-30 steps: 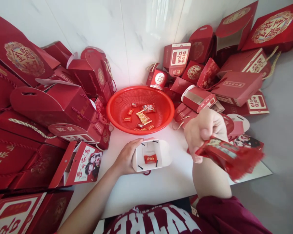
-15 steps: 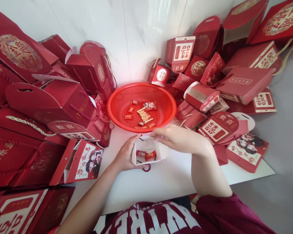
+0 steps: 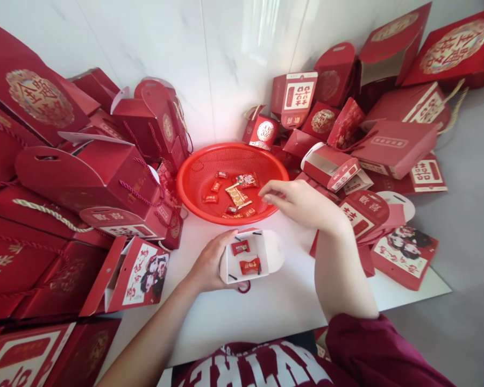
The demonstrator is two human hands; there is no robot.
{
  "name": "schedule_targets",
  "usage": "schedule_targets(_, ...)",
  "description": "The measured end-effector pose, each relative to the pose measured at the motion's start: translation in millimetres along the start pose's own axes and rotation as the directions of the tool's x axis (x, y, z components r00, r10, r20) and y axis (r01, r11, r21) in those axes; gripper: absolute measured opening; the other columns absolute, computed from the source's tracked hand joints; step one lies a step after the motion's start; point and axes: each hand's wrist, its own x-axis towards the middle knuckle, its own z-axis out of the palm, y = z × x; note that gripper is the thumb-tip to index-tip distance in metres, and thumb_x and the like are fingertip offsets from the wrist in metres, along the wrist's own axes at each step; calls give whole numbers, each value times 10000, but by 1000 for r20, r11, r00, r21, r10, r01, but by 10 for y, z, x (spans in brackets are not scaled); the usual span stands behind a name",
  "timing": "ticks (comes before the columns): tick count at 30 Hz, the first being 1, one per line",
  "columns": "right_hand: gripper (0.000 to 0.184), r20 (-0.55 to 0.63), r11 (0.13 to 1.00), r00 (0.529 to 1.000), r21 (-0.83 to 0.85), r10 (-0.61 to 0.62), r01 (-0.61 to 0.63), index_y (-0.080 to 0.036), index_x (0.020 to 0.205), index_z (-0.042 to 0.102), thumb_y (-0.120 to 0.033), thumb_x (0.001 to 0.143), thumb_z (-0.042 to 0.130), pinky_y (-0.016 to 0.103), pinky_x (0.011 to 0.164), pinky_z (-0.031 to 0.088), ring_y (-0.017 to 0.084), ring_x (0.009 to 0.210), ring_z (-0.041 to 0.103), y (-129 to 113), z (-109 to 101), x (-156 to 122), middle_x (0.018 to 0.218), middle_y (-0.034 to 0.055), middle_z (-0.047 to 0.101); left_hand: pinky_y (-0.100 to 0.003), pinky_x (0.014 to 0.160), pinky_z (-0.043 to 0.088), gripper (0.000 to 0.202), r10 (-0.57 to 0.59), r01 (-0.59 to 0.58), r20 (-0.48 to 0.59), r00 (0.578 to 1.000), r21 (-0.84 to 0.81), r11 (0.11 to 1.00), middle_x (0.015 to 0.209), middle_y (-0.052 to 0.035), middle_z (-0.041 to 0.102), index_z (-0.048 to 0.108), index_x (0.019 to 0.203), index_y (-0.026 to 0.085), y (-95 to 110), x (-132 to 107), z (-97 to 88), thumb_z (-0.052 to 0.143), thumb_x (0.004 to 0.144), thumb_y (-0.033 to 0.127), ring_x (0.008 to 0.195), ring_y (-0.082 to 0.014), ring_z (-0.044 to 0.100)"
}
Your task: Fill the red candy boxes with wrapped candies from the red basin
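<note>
My left hand (image 3: 210, 262) grips a small open candy box (image 3: 274, 251) from its left side. Its white inside faces up, and two red-wrapped candies, one lower (image 3: 250, 265) and one upper (image 3: 241, 247), lie in it. A dark red cord loop shows under the box. Over the right rim of the red plastic basket (image 3: 184, 196) hovers my right hand (image 3: 304, 204), fingers loosely bent and apart from the box, with nothing visible in them. Inside the basket are several red-wrapped candies (image 3: 210, 199), a yellow-and-white biscuit packet (image 3: 237, 196) and a larger printed packet (image 3: 247, 180).
Red gift boxes (image 3: 64, 177) with rope handles are stacked along the left. More red boxes (image 3: 395, 145) pile up on the right. A box with a printed couple (image 3: 145, 274) stands left of my forearm. The white table (image 3: 226, 317) meets a tiled wall (image 3: 157, 43) behind.
My right hand has moved from over the box up and right toward the basket's rim. The box now shows two candies lying apart, and its right flap is uncovered.
</note>
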Motion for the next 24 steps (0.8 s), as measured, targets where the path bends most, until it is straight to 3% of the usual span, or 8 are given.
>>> schedule_targets(4,304,150,976,989,-216,7,25,-167,1099,679,-150,960,409,248,863,446,197,1038,659,96,179,536,1137,75,722,-557,1081,440,1240,-144,147,45,989,-70,987,1478,-170,443,189,1549,267,-11,3,-22,898,561,511,1336,-381,488)
schedule_targets(8,322,430,924,899,-371,79,96,-135,1090,715,-67,883,478,270,820,462,250,1027,679,63,492,1083,1109,139,731,-562,1091,426,1241,-140,144,43,989,-101,984,1499,-162,417,192,1544,281,-24,10,-22,906,552,495,1348,-378,474)
schedule_targets(13,284,563,877,809,-462,171,136,-26,1053,732,-60,803,602,320,785,499,311,974,695,-87,701,1546,1063,239,722,-556,1096,427,1204,-140,144,41,989,-117,983,1485,-145,430,227,1522,290,-11,14,-28,906,549,497,1338,-368,483)
schedule_targets(15,275,636,862,737,-483,226,152,8,997,743,-50,739,666,331,763,517,311,906,707,-85,759,1641,973,235,737,-550,1097,430,1202,-142,146,44,989,-118,982,1475,-142,440,239,1519,295,-4,11,-36,909,541,495,1330,-370,489)
schedule_targets(17,259,732,874,635,-452,248,179,-22,939,765,-72,689,722,309,732,529,269,814,717,-36,830,1670,857,161,754,-537,1095,435,1206,-149,154,50,988,-126,980,1470,-142,447,247,1517,290,1,8,-40,914,532,487,1321,-367,498)
schedule_targets(20,300,825,919,535,-336,181,207,-121,972,782,-140,674,761,233,711,524,188,764,714,83,929,1647,837,51,763,-519,1097,435,1208,-177,184,60,982,-140,973,1471,-149,442,251,1511,267,1,5,-40,916,529,492,1323,-361,498)
schedule_targets(22,339,818,937,564,-276,112,215,-164,1052,770,-132,718,720,206,740,510,174,842,712,161,941,1651,950,39,770,-506,1098,437,1199,-190,198,67,979,-145,969,1464,-152,444,256,1505,259,-1,7,-37,911,532,507,1322,-356,499)
schedule_targets(24,394,762,942,646,-253,54,219,-172,1147,739,-83,779,627,202,798,488,189,979,692,225,898,1699,1110,61,748,-499,1095,440,1187,-191,200,73,979,-147,969,1454,-149,449,262,1498,261,-3,12,-36,909,535,512,1313,-353,506)
